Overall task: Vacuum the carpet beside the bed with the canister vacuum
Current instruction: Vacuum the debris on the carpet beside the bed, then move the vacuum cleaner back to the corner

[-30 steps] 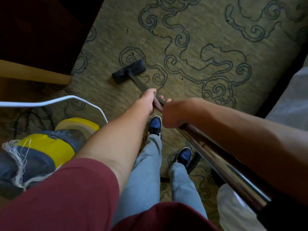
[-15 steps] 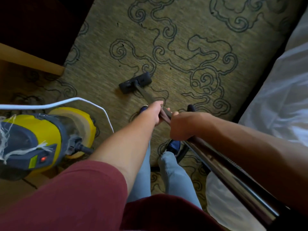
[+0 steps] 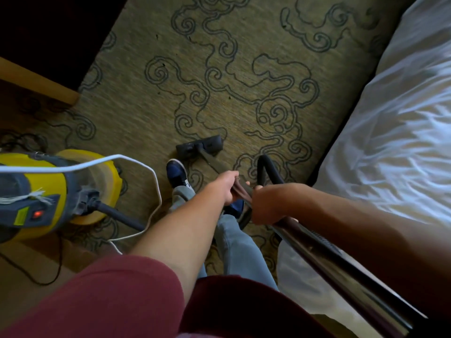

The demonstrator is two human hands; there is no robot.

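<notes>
Both hands, left [image 3: 225,187] and right [image 3: 268,206], are gripping the wand [image 3: 317,245], its nozzle [image 3: 199,146] lying on the carpet [image 3: 244,69] between canister [image 3: 56,191] and bed [image 3: 402,130].

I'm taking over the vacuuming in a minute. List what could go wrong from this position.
1. The white cord loops over the carpet right by the left shoe; a step could snag it.
2. The black hose arches up close beside the floor head, so a pull back may catch it.
3. The yellow canister stands close on the left; a backward step could bump it.
</notes>
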